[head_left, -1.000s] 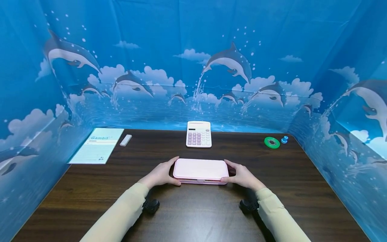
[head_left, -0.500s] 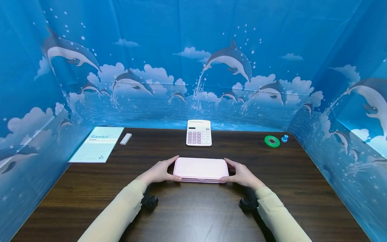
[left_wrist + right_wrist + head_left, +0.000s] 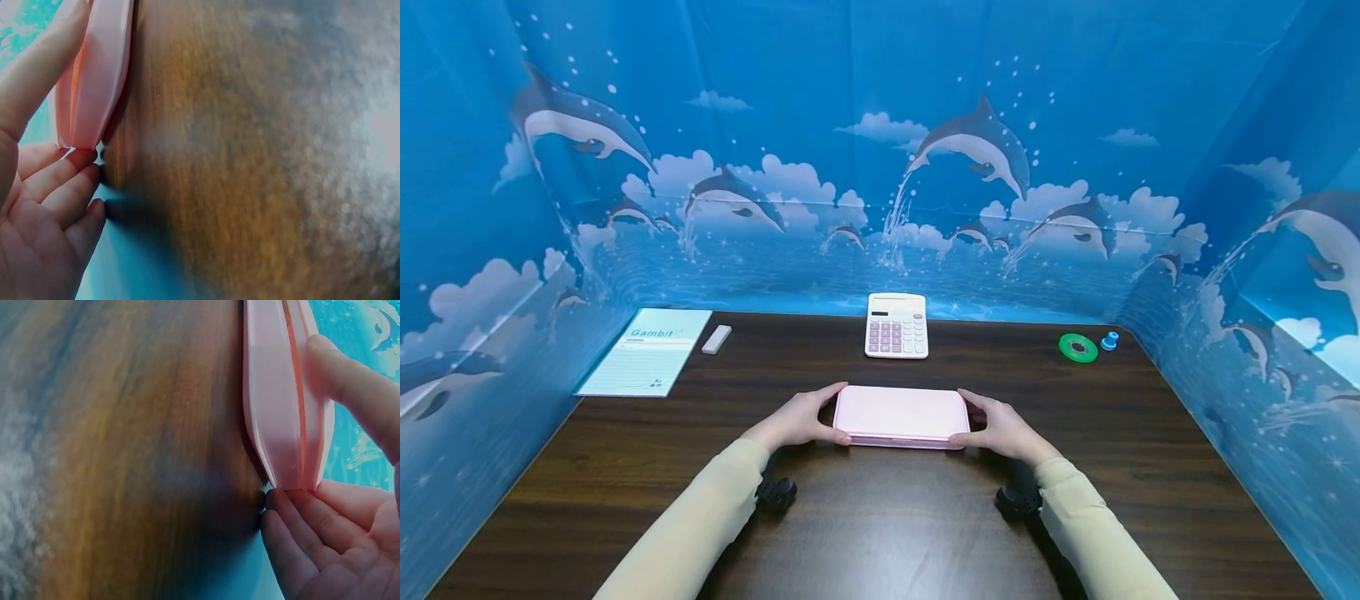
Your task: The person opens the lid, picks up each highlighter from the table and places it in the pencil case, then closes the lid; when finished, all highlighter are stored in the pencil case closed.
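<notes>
A person's left hand (image 3: pixel 801 419) and right hand (image 3: pixel 1000 429) grip the two short ends of a closed pink pencil case (image 3: pixel 901 415), thumbs on its front edge, fingers curled behind. It lies flat on the dark wooden table (image 3: pixel 880 533), in front of a calculator (image 3: pixel 896 326).

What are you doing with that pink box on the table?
A person holds a closed pink case at both short ends: the left hand grips its left end, the right hand its right end, thumbs on the near edge. The case lies flat on the dark wooden desk. Behind it sits a calculator; a notepad and an eraser lie far left, a green tape roll far right.
</notes>
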The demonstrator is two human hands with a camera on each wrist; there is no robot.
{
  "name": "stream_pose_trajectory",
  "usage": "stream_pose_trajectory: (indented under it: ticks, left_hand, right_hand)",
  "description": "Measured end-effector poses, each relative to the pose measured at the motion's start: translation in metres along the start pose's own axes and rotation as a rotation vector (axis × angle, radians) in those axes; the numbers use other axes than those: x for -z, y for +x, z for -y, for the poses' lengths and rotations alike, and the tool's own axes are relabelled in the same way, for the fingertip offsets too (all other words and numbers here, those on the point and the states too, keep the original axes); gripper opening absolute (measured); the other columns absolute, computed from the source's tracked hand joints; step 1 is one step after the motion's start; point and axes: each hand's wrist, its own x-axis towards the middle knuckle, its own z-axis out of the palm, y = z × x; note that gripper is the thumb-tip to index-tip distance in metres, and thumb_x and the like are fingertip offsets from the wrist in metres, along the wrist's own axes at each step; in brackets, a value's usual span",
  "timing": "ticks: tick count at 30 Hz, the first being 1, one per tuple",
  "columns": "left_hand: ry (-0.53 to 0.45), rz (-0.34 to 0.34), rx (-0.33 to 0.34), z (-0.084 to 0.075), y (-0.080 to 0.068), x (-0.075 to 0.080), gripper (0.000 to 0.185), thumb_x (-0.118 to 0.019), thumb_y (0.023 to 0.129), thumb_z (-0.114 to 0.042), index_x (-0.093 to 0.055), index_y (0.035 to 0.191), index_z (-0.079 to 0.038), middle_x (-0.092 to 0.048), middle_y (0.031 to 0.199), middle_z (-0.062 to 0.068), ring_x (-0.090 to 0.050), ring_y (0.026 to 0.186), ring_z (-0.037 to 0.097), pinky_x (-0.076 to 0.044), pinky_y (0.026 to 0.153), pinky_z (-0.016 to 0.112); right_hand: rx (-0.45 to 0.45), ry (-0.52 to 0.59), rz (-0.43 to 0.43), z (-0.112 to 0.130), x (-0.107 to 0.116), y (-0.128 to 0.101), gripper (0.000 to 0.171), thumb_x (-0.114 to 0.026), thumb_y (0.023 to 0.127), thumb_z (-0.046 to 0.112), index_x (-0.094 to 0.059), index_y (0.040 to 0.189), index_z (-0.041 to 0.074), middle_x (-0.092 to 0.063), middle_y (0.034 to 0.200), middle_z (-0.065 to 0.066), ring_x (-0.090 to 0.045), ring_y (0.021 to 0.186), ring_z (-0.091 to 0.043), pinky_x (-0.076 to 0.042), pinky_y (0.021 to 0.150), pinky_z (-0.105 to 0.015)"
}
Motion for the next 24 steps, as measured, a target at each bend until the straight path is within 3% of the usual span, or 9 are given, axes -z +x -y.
stream_pose_trajectory:
  ticks: [15,24]
  left_hand:
    - [0.098,0.004,0.081,-0.006,0.002,0.003,0.1,-0.081,0.07,-0.044,-0.03,0.149,-0.009,-0.041,0.146,0.016,-0.041,0.132,0.031,-0.034,0.107,0.048]
    - [0.057,0.008,0.126,-0.01,0.006,0.001,0.101,-0.082,0.072,-0.038,-0.026,0.15,-0.007,-0.037,0.148,0.018,-0.04,0.133,0.032,-0.032,0.108,0.049]
  right_hand:
    - [0.058,-0.062,0.003,0.007,-0.002,0.011,0.094,-0.082,0.07,0.044,-0.041,0.142,0.001,-0.057,0.13,-0.013,-0.057,0.109,-0.022,-0.047,0.095,-0.042]
    - [0.048,-0.046,0.009,0.007,-0.003,0.015,0.092,-0.082,0.072,0.039,-0.038,0.143,0.002,-0.053,0.135,-0.014,-0.054,0.116,-0.025,-0.044,0.099,-0.043]
